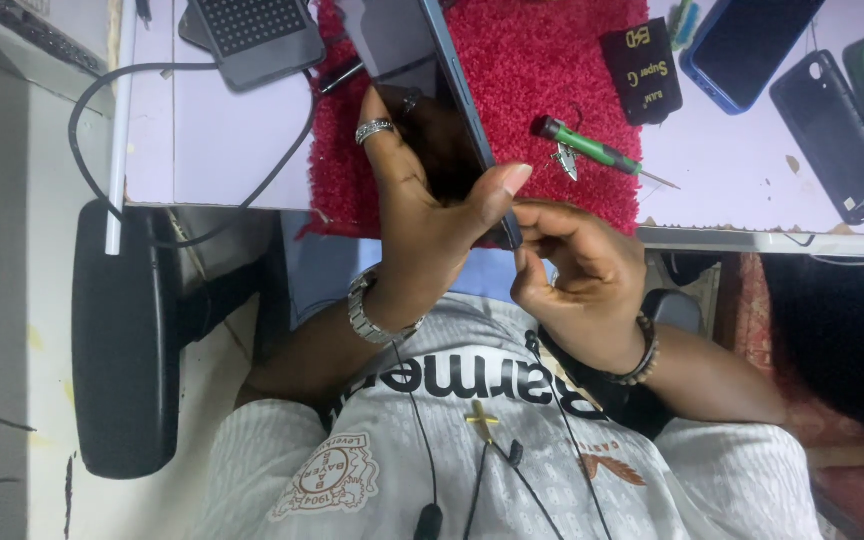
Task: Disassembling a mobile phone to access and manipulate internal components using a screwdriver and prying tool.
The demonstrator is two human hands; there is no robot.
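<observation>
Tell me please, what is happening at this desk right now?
A person holds a phone edge-up in the left hand, over a red mat. The right hand pinches at the phone's lower corner; what it grips there is too small to tell. A green screwdriver lies on the mat, untouched. More phones lie on the desk to one side.

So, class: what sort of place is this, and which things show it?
Probably a phone repair bench. The left hand holds a phone over a red mat, a green screwdriver lies beside it, and more phones wait nearby.
</observation>
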